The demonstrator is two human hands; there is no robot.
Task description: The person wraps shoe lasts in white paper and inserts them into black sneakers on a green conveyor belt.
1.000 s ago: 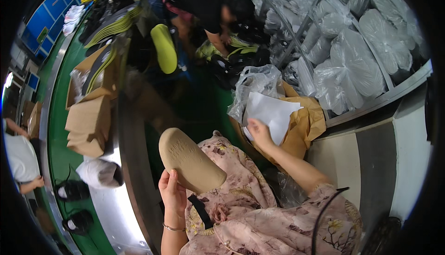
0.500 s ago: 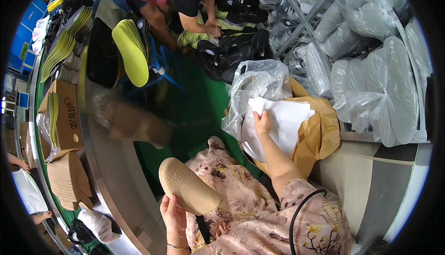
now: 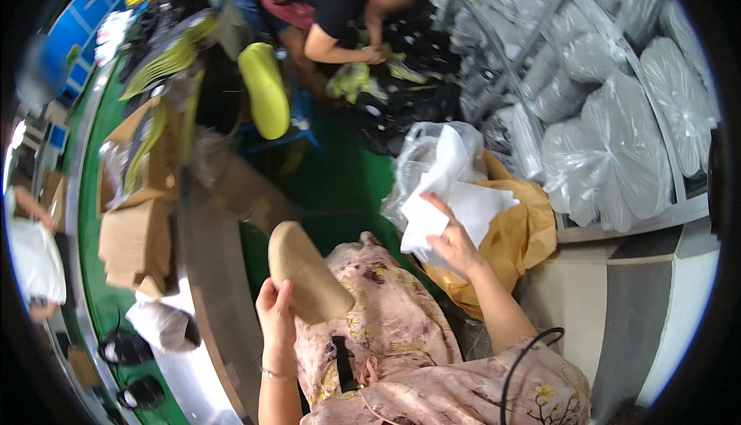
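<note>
My left hand (image 3: pixel 276 313) pinches the edge of a tan insole (image 3: pixel 310 274) between thumb and fingers, holding it tilted above my lap. On the right, my right hand (image 3: pixel 457 249) grips a thin white paper sheet (image 3: pixel 423 220), which is lifted and curled. Under it lies more white paper (image 3: pixel 482 205) in an opened brown paper wrapping (image 3: pixel 521 228). A clear plastic bag (image 3: pixel 413 151) bunches up behind the sheet.
To the left runs a metal-edged worktable (image 3: pixel 202 270) with a stack of tan insoles (image 3: pixel 135 243) and a cardboard box (image 3: pixel 158 151). Yellow-green insoles (image 3: pixel 264 89) sit further back. Another person (image 3: pixel 328 8) bends over black shoes (image 3: pixel 405 108). Bagged grey insoles (image 3: pixel 610 162) fill a rack.
My right hand has lifted a white sheet off the pile, pulling it up and toward me. My left hand still holds the tan insole, slightly turned. The view has shifted left.
</note>
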